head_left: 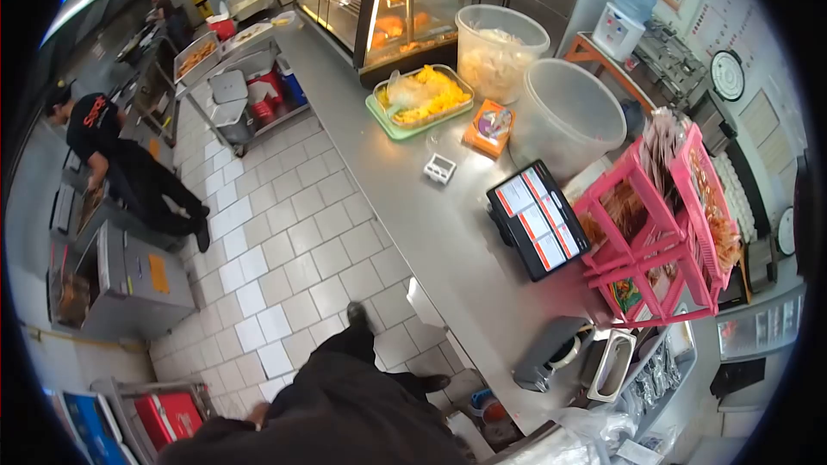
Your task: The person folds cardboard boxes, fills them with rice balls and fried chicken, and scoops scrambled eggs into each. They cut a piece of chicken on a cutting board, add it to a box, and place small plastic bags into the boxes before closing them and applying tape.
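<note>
Only a small part of my left hand (pixel 258 414) shows, low beside my dark clothing; its fingers are hidden, and nothing held can be made out. Closest to it is a red box (pixel 168 416) on a low cart at the lower left. My right hand is out of view. On the steel counter (pixel 401 207) to my right stand a tray of yellow food (pixel 431 96) on a green lid or board, an orange box (pixel 489 127), a small white timer-like device (pixel 440 169) and a black tablet (pixel 540 220) displaying order panels.
A pink rack (pixel 642 237) of packets and two large translucent buckets (pixel 573 108) stand on the counter near a lit food display case (pixel 405 9). Left, a co-worker in black (pixel 108 133) works at equipment. Tiled floor (pixel 297 232) runs between.
</note>
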`<action>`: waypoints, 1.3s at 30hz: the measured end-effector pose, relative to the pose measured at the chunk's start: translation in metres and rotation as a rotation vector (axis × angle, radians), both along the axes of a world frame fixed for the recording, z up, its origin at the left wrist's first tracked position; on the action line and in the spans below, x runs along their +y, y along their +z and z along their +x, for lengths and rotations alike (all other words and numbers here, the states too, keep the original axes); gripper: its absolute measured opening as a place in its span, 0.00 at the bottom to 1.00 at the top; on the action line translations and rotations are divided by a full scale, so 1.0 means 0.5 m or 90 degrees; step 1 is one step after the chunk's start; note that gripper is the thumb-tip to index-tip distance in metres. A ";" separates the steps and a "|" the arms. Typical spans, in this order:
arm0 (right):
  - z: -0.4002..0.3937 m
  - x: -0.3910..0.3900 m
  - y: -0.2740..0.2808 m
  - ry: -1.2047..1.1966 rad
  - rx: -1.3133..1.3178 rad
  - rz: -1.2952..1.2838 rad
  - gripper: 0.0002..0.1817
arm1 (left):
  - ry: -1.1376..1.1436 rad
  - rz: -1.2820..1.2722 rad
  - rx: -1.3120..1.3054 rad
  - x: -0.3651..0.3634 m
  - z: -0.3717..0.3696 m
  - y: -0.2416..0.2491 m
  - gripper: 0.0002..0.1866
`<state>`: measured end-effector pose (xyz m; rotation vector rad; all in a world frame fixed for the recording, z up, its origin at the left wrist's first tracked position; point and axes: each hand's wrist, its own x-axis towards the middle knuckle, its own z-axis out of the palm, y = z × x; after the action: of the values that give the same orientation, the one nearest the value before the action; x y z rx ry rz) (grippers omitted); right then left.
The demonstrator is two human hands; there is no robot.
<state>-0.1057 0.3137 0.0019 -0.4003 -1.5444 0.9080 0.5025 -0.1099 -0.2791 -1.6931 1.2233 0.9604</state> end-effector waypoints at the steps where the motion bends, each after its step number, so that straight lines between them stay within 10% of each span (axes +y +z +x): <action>1: 0.007 -0.130 -0.053 0.096 -0.037 0.056 0.11 | 0.013 -0.018 0.049 0.003 -0.007 -0.034 0.21; 4: -0.003 -0.585 -0.165 0.475 -0.177 0.225 0.12 | 0.028 -0.089 0.179 -0.049 -0.047 -0.114 0.21; 7: -0.086 -1.075 -0.239 1.003 -0.356 -0.092 0.07 | 0.032 -0.180 0.255 -0.194 -0.078 -0.169 0.21; 9: -0.160 -1.347 -0.230 0.965 -0.345 0.122 0.18 | -0.004 -0.285 0.300 -0.348 -0.109 -0.178 0.21; 12: -0.381 -1.656 -0.371 0.478 -0.173 0.486 0.46 | -0.107 -0.487 0.374 -0.578 -0.204 -0.087 0.24; 13: -0.408 -1.681 -0.361 0.488 -0.235 0.544 0.46 | -0.040 -0.494 0.424 -0.650 -0.296 0.057 0.22; 15: -0.505 -1.730 -0.364 0.520 -0.574 0.605 0.18 | 0.017 -0.549 0.651 -0.777 -0.387 0.132 0.17; 16: -0.527 -1.734 -0.405 0.550 -0.309 0.396 0.10 | 0.043 -0.551 0.695 -0.822 -0.451 0.201 0.16; 18: -0.341 -1.706 -0.254 0.757 -0.086 0.281 0.10 | 0.044 -0.571 0.867 -0.900 -0.555 0.242 0.16; 23: 0.062 -1.753 -0.248 1.162 -0.462 0.263 0.08 | 0.091 -0.328 1.031 -1.044 -0.845 0.304 0.14; 25: 0.088 -1.876 -0.262 1.203 -0.468 0.148 0.09 | 0.163 -0.241 1.073 -1.150 -0.904 0.293 0.14; 27: 0.080 -1.997 -0.231 1.320 -0.496 0.139 0.09 | 0.704 0.064 1.025 -1.248 -0.927 0.294 0.15; 39: 0.084 -2.640 -0.144 1.440 -0.250 0.409 0.10 | 0.877 -0.113 1.078 -1.822 -0.932 0.404 0.17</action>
<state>-0.0634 -1.0061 -0.0700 2.1985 -2.1067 1.7354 0.0366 -1.0208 -0.0770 -1.5122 0.6754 3.6219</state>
